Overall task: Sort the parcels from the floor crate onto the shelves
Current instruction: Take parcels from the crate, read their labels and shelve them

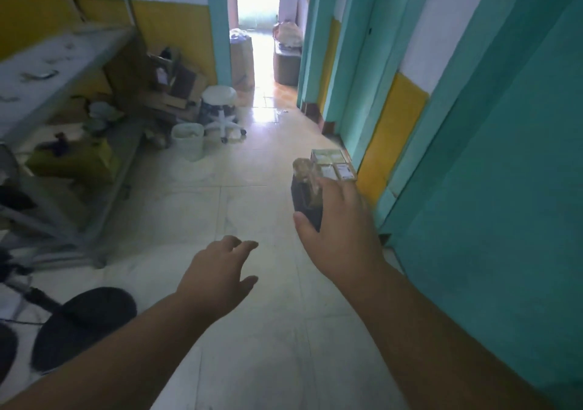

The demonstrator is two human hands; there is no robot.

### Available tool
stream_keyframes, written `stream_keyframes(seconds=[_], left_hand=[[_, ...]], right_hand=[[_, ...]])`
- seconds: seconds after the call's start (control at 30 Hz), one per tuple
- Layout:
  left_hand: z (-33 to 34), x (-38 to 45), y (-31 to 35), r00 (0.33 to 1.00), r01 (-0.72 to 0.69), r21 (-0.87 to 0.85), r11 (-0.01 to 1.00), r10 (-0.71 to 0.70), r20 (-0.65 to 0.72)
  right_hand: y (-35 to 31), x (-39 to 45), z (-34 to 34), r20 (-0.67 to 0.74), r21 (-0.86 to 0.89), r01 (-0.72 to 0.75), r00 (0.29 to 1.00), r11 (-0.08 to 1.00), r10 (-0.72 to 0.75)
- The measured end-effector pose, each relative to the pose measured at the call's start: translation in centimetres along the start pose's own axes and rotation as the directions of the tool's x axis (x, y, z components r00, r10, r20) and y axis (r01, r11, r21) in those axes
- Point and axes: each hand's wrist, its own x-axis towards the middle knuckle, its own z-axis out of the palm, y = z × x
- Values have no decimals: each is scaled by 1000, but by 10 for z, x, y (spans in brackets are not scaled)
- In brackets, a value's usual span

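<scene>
Being left unfilled, as judged: grey metal shelving unit (pixel 60 72), no sorted parcels discernible. Dark floor crate (pixel 307 203) with taped cardboard parcels (pixel 331 165) is being reached for; right hand (pixel 340 230) and left hand (pixel 217 271) are being held loose, grasping nothing.

There is one camera only, worn on the person's head. It looks forward and down, along the floor (pixel 252 189) toward the far doorway (pixel 255 15).
</scene>
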Motion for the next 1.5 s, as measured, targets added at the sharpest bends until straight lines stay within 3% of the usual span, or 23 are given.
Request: stream_keyframes(seconds=[0.13, 0.3, 0.57, 0.77, 1.0, 1.2, 1.37, 1.5], left_hand=[[2, 98, -51, 999, 33, 1, 999, -33, 12], [-14, 247, -81, 996, -91, -28, 995, 91, 16], [-23, 468, -33, 946, -307, -33, 951, 309, 101], [-6, 615, -3, 940, -291, -80, 953, 301, 163], [-9, 763, 4, 912, -353, -76, 933, 361, 196], [38, 906, 1, 818, -467, -75, 881, 463, 342], [76, 1017, 18, 707, -613, -51, 788, 577, 410], [135, 1063, 14, 594, -627, -112, 771, 566, 572]], right_hand=[[-5, 97, 50, -9, -24, -31, 999, 999, 31], [4, 209, 81, -61, -61, -151, 987, 987, 148], [87, 353, 87, -188, -76, -313, 937, 947, 295], [175, 480, 112, -125, -91, -336, 938, 938, 324], [231, 615, 138, -143, -55, -390, 914, 919, 380], [271, 704, 182, -224, -88, -497, 854, 863, 469], [297, 750, 228, -267, -107, -645, 752, 757, 603], [322, 761, 278, -207, -89, -765, 640, 638, 740]])
